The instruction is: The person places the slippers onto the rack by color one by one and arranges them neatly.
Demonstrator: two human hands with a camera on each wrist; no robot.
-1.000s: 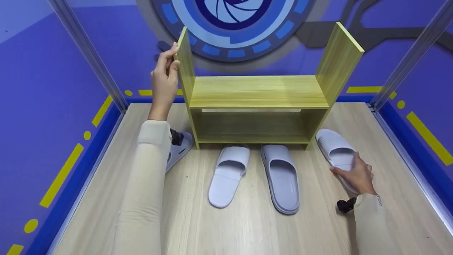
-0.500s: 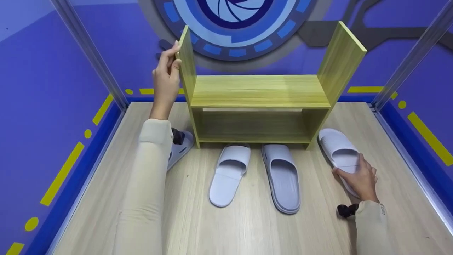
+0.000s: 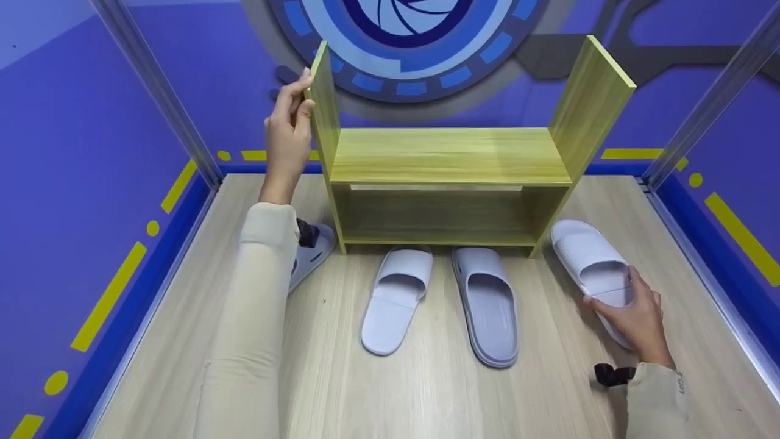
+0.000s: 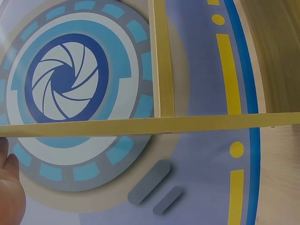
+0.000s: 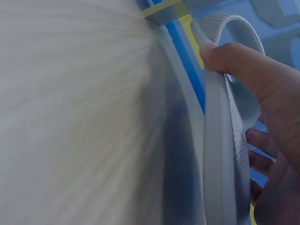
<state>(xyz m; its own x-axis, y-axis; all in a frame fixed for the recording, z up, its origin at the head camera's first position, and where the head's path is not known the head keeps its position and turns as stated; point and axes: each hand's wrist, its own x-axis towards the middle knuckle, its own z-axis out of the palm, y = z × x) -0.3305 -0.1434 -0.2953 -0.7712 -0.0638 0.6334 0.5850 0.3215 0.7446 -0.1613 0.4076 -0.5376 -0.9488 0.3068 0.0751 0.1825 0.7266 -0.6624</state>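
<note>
My left hand (image 3: 289, 137) holds the front edge of the left side panel of a yellow-green wooden shelf (image 3: 451, 155); in the left wrist view, part of that hand (image 4: 10, 185) shows beside the panel edge (image 4: 211, 123). On the right, my right hand (image 3: 634, 314) grips a light grey slipper (image 3: 588, 253) by its sides near the middle. The right wrist view shows the thumb on one side of this slipper (image 5: 219, 150) and fingers on the other, with a shadow on the floor beside it. The slipper's heel is partly hidden by the hand.
Another pale slipper (image 3: 396, 302) and a darker grey slipper (image 3: 487, 305) lie before the shelf. A grey slipper (image 3: 315, 253) is partly behind the left sleeve. Blue walls (image 3: 91, 152) enclose the wood-look floor (image 3: 426, 396) on three sides.
My right hand has moved right and slightly toward me, carrying the slipper with it. The left hand keeps its place on the panel. The whole view has shifted slightly.
</note>
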